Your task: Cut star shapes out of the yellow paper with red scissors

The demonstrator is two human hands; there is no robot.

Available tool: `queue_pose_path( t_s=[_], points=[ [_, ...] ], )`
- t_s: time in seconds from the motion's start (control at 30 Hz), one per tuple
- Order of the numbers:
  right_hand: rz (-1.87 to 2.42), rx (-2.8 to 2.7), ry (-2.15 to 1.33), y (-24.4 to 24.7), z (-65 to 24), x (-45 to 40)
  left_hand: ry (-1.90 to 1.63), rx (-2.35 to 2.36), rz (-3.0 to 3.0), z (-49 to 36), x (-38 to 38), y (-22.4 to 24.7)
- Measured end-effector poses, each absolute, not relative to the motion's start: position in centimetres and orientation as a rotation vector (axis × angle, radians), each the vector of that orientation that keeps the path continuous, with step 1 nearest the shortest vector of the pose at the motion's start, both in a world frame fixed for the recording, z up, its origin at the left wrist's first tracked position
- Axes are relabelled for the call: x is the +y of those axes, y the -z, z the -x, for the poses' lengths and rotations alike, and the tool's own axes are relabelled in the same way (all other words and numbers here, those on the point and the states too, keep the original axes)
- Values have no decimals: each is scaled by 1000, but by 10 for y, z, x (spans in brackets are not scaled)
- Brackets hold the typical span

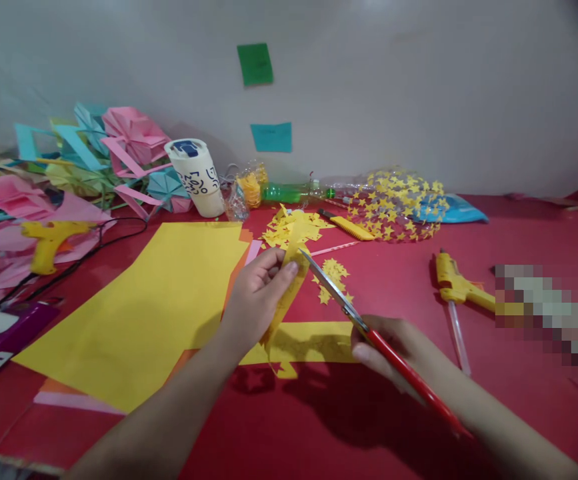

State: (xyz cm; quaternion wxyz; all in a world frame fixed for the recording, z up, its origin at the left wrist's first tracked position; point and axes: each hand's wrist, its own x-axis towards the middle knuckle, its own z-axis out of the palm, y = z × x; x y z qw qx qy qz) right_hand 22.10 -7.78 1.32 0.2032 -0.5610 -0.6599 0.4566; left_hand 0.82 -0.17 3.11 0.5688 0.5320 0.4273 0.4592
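My left hand (256, 293) pinches a narrow yellow paper strip (295, 288) between thumb and fingers, holding it tilted above the table. My right hand (393, 350) is closed round the red handles of a pair of scissors (336, 293). The blade tips touch or nearly touch the strip's right edge, just above my left thumb. Under my hands lies another yellow strip (319, 341). Beyond the blades are a small pile of cut yellow stars (333, 277) and a heap of yellow paper scraps (293, 230).
Large yellow sheets (169, 293) cover the left side. A white tumbler (199, 180), a green bottle (283, 193), a box cutter (351, 227) and a star-covered clear object (399, 203) stand or lie behind. Glue guns (451, 277) lie right and left. Folded paper shapes (133, 140) crowd the back left.
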Motion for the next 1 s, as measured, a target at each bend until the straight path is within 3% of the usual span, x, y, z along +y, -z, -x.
queue_pose_path(
  t_s=[0.23, 1.0],
  points=[
    [1579, -1798, -1346, -16, -221, -77, -1147, 965, -1028, -4, 2, -33],
    [1483, -1744, -1519, -20, -220, -79, -1010, 931, -1088, -3, 4, -33]
  ],
)
